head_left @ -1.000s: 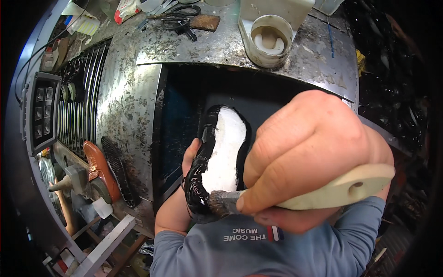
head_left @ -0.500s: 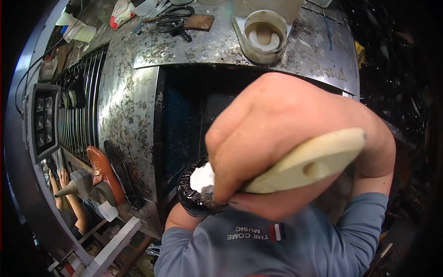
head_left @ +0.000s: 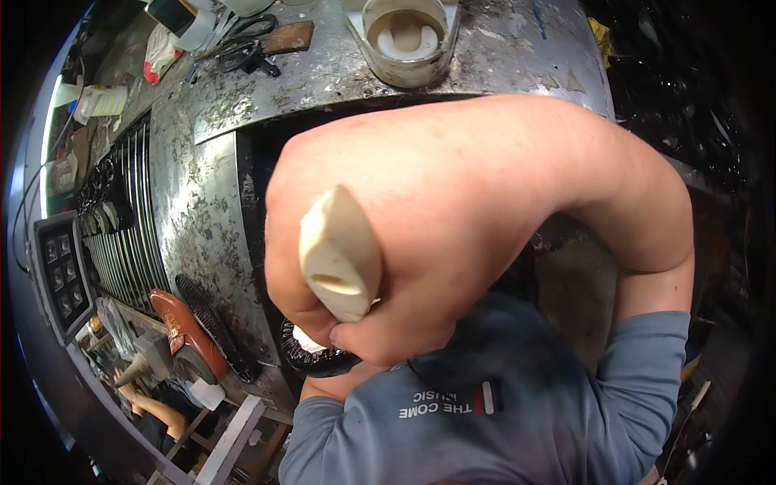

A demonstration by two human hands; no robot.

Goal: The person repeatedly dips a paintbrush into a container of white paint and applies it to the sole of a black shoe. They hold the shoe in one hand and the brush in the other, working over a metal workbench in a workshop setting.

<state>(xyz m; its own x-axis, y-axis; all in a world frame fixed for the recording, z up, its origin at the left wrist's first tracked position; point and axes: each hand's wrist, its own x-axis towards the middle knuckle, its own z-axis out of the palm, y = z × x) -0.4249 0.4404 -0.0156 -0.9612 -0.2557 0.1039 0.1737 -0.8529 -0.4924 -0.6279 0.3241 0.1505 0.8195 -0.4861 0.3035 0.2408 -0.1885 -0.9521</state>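
Close to the camera, my right hand (head_left: 436,218) is closed around a brush's pale wooden handle (head_left: 343,250); its bristle end is hidden under the hand. Below the fingers shows part of a black sole (head_left: 319,364) with a ridged edge and a white patch (head_left: 307,339) on its inner face. Only a bit of my left forearm (head_left: 343,381) can be seen beneath the sole. My left hand is hidden behind the sole and my right hand.
On the worn metal bench stands a cloudy glue pot (head_left: 404,73). Scissors (head_left: 242,44) and a brown block (head_left: 288,37) lie farther left. A brown shoe (head_left: 194,335) rests beside another black sole (head_left: 214,327). Another person's hands (head_left: 145,400) show beyond, near a lamp panel (head_left: 61,275).
My right hand has moved left and turned, tipping the brush handle from slanting right to pointing up. It now covers more of the sole. The whole view has shifted slightly.
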